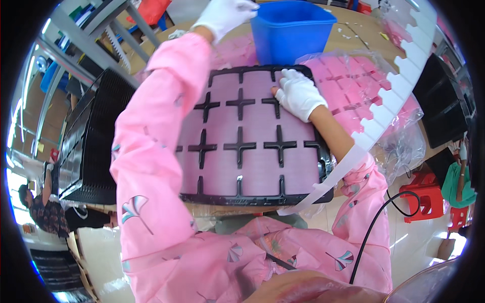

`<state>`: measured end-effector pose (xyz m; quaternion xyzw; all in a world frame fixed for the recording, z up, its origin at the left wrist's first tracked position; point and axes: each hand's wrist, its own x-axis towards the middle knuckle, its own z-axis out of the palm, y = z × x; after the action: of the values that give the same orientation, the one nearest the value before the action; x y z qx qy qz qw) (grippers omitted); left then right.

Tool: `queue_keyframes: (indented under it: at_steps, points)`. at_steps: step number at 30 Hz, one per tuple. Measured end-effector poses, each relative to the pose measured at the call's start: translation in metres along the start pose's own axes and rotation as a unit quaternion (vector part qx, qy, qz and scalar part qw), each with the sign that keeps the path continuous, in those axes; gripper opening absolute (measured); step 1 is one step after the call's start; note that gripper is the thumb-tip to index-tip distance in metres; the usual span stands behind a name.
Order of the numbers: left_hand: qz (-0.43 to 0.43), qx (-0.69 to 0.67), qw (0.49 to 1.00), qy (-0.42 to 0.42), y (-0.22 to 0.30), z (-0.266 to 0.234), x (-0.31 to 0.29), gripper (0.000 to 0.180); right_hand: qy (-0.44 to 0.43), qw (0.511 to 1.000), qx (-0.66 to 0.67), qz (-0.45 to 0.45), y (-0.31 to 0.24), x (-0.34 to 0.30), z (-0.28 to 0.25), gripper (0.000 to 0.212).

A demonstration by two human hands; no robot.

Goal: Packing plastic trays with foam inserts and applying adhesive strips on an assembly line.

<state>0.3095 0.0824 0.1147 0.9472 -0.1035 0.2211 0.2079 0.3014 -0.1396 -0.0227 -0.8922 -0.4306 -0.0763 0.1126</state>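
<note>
A black tray (241, 146) with cross-shaped dividers lies in front of me, with pinkish-purple sheet surfaces showing between the crosses. My right hand (299, 95), in a white glove with a bare fingertip showing, rests open on the tray's far right part. Farther off, my left hand (225, 19), also white-gloved, is raised beside the left rim of a blue bin (293, 38). Its fingers are drawn together at the tips; whatever they may hold is too small to make out. A long white notched strip (391, 103) slants across my right forearm.
Pink sheets in clear plastic wrap (348, 86) lie right of the tray. A tall stack of black trays (93, 141) stands at left, more black trays (442, 101) at far right. Red stools (425, 199) stand on the floor. A black cable (371, 227) hangs by my right sleeve.
</note>
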Motion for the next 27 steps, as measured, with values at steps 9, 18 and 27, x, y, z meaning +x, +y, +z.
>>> queue_keyframes:
  at_steps: [9,18,27]
  points:
    - [0.059,0.134,0.988,0.043,-0.068,0.095,0.098,0.030,0.030,0.999,0.015,-0.001,-0.002,0.000,0.007,0.044]
    - [0.131,0.153,0.979,-0.042,-0.043,0.001,-0.131,0.035,0.059,0.997,-0.013,-0.051,0.007,-0.005,0.014,0.044]
    - [-0.091,0.156,0.970,-0.165,-0.044,0.010,-0.227,0.077,-0.051,0.998,-0.008,-0.047,-0.014,-0.022,-0.013,0.051]
